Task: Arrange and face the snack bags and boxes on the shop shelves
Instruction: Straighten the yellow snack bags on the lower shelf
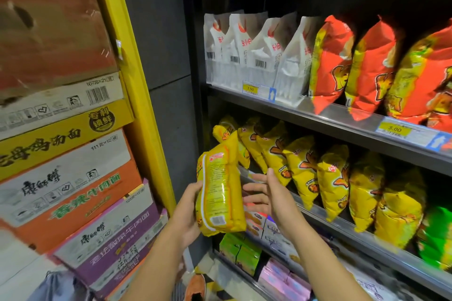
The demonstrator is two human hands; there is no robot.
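Left hand (188, 210) gripping a yellow snack bag (221, 193) by one side, held just off the left end of the middle shelf (318, 215)

Right hand (265, 194) open, fingers spread just beside the bag, can't tell if touching; looks glossy and only pinned on one edge, so could slip and land on the boxes (254, 225) below; showing its barcode side, so might go in backwards unless flipped; jamming it into the leaning row of yellow bags (303, 168) could tip neighbours over the lip
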